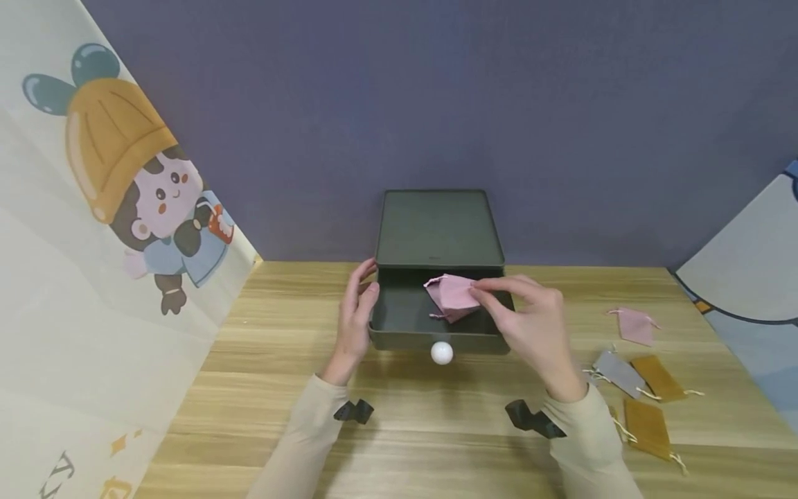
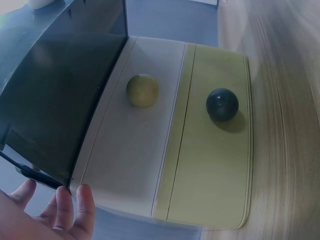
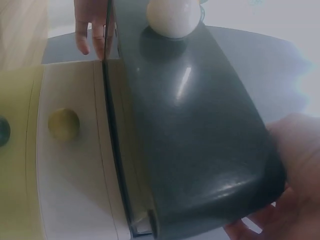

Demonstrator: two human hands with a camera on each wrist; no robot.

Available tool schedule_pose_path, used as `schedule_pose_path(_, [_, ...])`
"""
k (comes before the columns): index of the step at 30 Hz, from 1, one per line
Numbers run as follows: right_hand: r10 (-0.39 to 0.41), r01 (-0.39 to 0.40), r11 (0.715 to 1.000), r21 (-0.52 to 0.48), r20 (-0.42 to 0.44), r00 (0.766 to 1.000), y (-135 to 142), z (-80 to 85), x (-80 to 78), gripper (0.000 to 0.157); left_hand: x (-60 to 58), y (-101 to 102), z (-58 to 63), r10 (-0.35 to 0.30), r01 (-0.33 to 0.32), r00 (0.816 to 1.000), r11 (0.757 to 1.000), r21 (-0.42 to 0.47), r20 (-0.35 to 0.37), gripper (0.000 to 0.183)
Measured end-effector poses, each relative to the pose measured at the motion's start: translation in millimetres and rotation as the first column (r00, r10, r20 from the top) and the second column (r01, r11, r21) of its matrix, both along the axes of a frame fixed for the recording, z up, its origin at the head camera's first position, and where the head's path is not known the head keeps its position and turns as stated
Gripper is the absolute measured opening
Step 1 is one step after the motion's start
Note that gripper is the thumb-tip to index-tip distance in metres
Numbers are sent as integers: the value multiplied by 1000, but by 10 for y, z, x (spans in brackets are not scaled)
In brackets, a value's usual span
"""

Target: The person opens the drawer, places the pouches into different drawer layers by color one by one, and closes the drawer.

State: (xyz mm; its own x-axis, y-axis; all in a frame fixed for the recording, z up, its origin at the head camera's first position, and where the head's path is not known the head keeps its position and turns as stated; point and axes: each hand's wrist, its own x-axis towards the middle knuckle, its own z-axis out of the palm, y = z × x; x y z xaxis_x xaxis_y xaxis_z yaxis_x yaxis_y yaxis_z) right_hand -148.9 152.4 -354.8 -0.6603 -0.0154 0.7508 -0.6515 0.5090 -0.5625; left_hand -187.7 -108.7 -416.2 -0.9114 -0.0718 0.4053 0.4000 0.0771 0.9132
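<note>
A small cabinet point(image 1: 439, 225) has its dark green top drawer point(image 1: 399, 342) pulled out, a white knob point(image 1: 442, 353) on its front. My right hand point(image 1: 536, 319) pinches a pink drawstring pouch point(image 1: 456, 294) between thumb and forefinger over this drawer. More pink cloth shows beneath it; whether that is a second pouch I cannot tell. My left hand point(image 1: 355, 322) rests with fairly straight fingers along the cabinet's left side, thumb near the drawer's edge. In the left wrist view, its fingers point(image 2: 84, 212) touch the cabinet's side near the open drawer.
Below are a white drawer point(image 2: 130, 145) with a yellow knob point(image 2: 142, 90) and a yellow-green drawer point(image 2: 210, 170) with a dark knob point(image 2: 222, 105). At right on the wooden table point(image 1: 262, 388) lie a pink pouch point(image 1: 635, 326), grey pouch point(image 1: 619, 373) and mustard pouches point(image 1: 647, 426).
</note>
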Motion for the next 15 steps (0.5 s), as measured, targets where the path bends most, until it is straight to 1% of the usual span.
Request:
schedule_pose_path(5, [-57, 54, 995, 89, 27, 998, -24, -14, -20, 18, 16, -19, 14, 4, -4, 1000, 1000, -7, 5, 55])
schedule_pose_path(8, [-62, 55, 989, 136, 47, 997, -19, -21, -11, 19, 19, -28, 29, 13, -13, 1000, 1000, -5, 6, 54])
schedule_pose_path(11, [-47, 41, 989, 140, 45, 998, 1, -35, 7, 18, 18, -22, 29, 8, -8, 1000, 1000, -2, 5, 53])
schedule_pose_path(15, [-34, 30, 993, 117, 34, 999, 30, -65, 36, 16, 23, 0, 2, 0, 0, 1000, 1000, 3, 9, 53])
